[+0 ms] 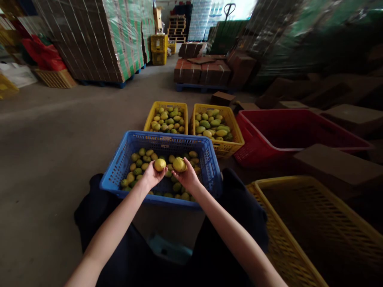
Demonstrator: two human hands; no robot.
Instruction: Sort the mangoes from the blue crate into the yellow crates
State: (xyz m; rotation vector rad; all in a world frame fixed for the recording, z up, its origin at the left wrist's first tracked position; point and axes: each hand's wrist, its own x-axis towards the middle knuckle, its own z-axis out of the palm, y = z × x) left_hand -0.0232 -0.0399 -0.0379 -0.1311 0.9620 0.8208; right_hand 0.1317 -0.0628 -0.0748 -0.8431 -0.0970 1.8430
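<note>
While both sets of fingers curl shut around fruit, left hand [152,175] grips a yellow mango [160,164] and right hand [188,176] grips a second mango [179,164], both held just above the blue crate [118,165] between the knees. Risk, as a judgement: grips look light, mostly fingertip, so either fruit could slip and drop onto the pile below, bruising it; the two fruits sit close together and could knock. Held mangoes are small, oval, smooth, yellower than most in the crate, which run green to yellow-green. Beyond: two yellow crates [149,119] [236,133] of the same fruit, a red crate [254,147], another yellow crate [287,247] at right, wrapped pallet stacks [89,40] behind.
</note>
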